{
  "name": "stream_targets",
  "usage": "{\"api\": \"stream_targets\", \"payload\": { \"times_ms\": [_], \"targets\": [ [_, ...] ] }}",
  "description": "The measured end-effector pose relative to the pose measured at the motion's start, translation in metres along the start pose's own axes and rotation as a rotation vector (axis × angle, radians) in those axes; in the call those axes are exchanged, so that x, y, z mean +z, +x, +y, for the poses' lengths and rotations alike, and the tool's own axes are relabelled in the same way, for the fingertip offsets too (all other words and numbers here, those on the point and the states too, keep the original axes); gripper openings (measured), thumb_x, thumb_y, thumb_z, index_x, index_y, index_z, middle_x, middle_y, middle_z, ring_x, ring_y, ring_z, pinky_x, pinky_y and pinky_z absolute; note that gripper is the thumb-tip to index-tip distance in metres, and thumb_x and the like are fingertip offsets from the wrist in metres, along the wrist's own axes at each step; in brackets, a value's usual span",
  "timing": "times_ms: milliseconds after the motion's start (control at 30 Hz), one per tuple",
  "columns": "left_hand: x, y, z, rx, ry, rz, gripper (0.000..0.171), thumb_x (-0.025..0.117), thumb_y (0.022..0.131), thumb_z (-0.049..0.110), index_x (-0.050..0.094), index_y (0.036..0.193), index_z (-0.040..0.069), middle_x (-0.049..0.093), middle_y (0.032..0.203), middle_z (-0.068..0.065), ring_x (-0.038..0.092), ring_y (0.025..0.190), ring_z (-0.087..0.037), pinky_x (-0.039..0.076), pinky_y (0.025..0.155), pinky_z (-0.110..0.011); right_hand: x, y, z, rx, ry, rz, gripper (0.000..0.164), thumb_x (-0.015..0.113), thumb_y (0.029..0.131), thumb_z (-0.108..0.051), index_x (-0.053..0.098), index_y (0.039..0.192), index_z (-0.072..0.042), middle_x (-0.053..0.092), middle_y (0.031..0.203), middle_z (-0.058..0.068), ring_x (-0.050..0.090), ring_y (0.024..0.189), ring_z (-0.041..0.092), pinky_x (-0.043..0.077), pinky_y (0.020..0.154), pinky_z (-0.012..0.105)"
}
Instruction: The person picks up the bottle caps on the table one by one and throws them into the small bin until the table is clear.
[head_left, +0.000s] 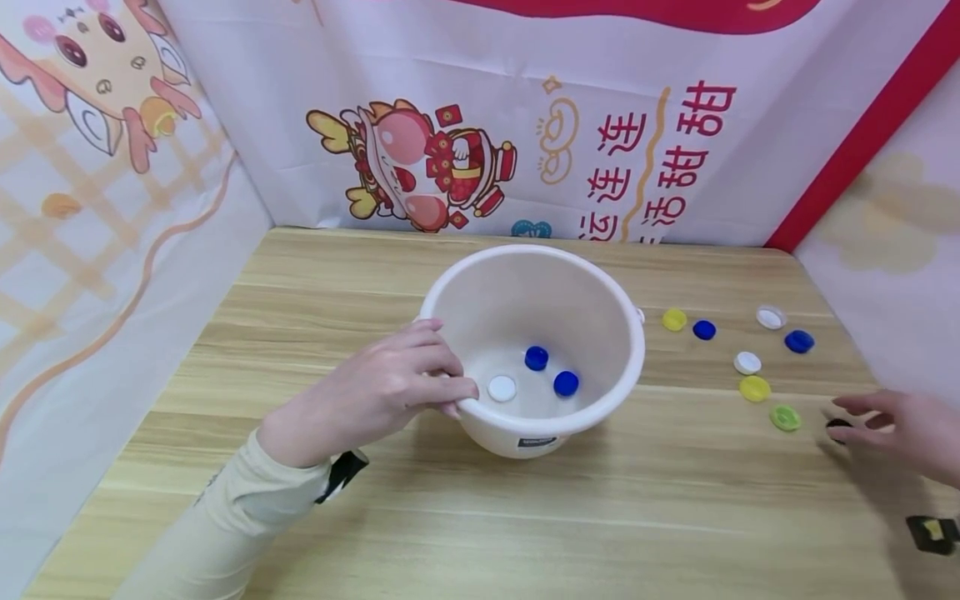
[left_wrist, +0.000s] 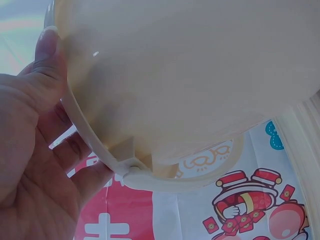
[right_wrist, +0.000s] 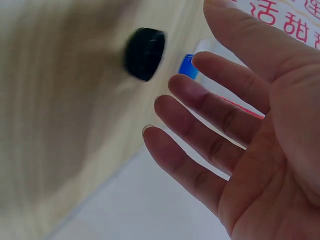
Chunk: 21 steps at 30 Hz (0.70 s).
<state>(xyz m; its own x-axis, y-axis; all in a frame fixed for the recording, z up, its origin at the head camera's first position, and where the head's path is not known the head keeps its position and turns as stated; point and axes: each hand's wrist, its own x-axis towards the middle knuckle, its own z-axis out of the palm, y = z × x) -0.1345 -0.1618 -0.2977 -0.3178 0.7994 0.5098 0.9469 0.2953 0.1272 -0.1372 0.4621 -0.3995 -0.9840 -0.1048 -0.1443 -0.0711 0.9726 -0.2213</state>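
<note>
A white plastic bucket point(head_left: 626, 379) stands on the wooden table, holding a white bottle cap point(head_left: 502, 387) and two blue ones on its floor. My left hand point(head_left: 382, 385) grips the bucket's near-left rim, and the left wrist view shows the thumb point(left_wrist: 48, 47) at the rim and the other fingers on the outer side. Off to the right, my right hand point(head_left: 903, 429) is beside a black bottle cap point(head_left: 837, 431). In the right wrist view its fingers point(right_wrist: 172, 150) are extended, with the black cap point(right_wrist: 145, 54) on the table apart from the fingertips.
Several loose caps lie between the bucket and my right hand: yellow point(head_left: 754, 388), white point(head_left: 747, 362), blue point(head_left: 799, 342) and green point(head_left: 786, 417). Printed cloth point(head_left: 465, 100) hangs behind the table and along both sides.
</note>
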Motion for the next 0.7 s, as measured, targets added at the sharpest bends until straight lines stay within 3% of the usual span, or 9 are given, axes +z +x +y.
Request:
{"api": "stream_targets", "payload": {
  "times_ms": [233, 433, 700],
  "targets": [
    [-0.001, 0.000, 0.001, -0.020, -0.003, -0.004, 0.023, 0.079, 0.081, 0.021, 0.078, 0.103, 0.016, 0.069, 0.094, 0.000, 0.061, 0.096, -0.020, 0.039, 0.110, -0.051, 0.017, -0.005, 0.012, -0.061, 0.013, 0.087, 0.060, 0.088, 0.074, -0.028, 0.063, 0.109, 0.013, 0.062, 0.095, 0.037, 0.065, 0.070, 0.038, 0.055, 0.059, 0.050],
    [0.000, 0.001, 0.001, -0.014, 0.001, -0.001, 0.024, 0.080, 0.079, 0.021, 0.078, 0.103, 0.016, 0.069, 0.095, 0.000, 0.061, 0.096, -0.020, 0.039, 0.111, -0.049, 0.021, -0.002, 0.016, 0.024, 0.006, 0.035, 0.059, 0.087, 0.075, -0.024, 0.061, 0.112, 0.015, 0.062, 0.094, 0.036, 0.064, 0.071, 0.037, 0.055, 0.058, 0.047],
    [-0.001, 0.001, 0.002, -0.007, 0.005, 0.006, 0.021, 0.078, 0.081, 0.024, 0.078, 0.101, 0.016, 0.069, 0.094, 0.000, 0.060, 0.096, -0.020, 0.038, 0.112, -0.047, 0.025, 0.000, 0.011, 0.033, 0.008, 0.059, 0.047, 0.085, 0.074, -0.012, 0.063, 0.107, 0.014, 0.062, 0.089, 0.032, 0.063, 0.068, 0.035, 0.055, 0.056, 0.047]
  ]
}}
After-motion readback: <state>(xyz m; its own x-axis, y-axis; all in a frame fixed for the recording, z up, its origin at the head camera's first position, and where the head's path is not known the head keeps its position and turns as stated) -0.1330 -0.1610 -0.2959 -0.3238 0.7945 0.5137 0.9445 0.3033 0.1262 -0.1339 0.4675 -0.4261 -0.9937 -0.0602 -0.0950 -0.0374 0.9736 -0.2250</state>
